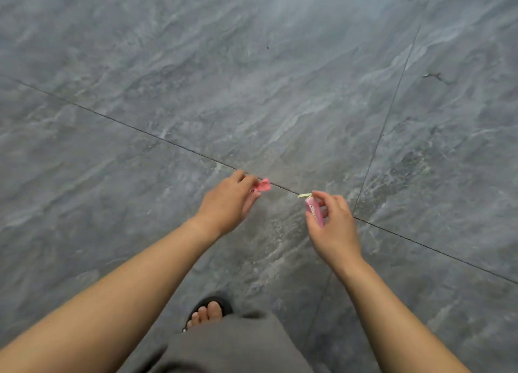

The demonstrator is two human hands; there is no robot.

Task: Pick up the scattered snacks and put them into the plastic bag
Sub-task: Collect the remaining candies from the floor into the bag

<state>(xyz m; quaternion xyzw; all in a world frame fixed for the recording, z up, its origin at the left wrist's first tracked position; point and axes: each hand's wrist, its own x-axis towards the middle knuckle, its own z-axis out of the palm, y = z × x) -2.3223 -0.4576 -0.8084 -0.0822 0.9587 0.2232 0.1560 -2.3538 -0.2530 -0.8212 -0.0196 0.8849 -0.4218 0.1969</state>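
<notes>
My left hand [228,200] is closed on a small red wrapped snack [263,184]; only the twisted end of the wrapper sticks out past my fingertips. My right hand [335,222] pinches a pink snack stick [314,210] with a pale yellow-green tip, held upright between thumb and fingers. Both hands hover above the grey floor, about a hand's width apart. No plastic bag is in view.
The floor is grey marble-look tile [252,78] with thin dark joints crossing near my hands. My foot in a black sandal [208,312] and grey trouser fabric [238,344] show at the bottom centre. A small dark mark [434,76] lies on the floor at right.
</notes>
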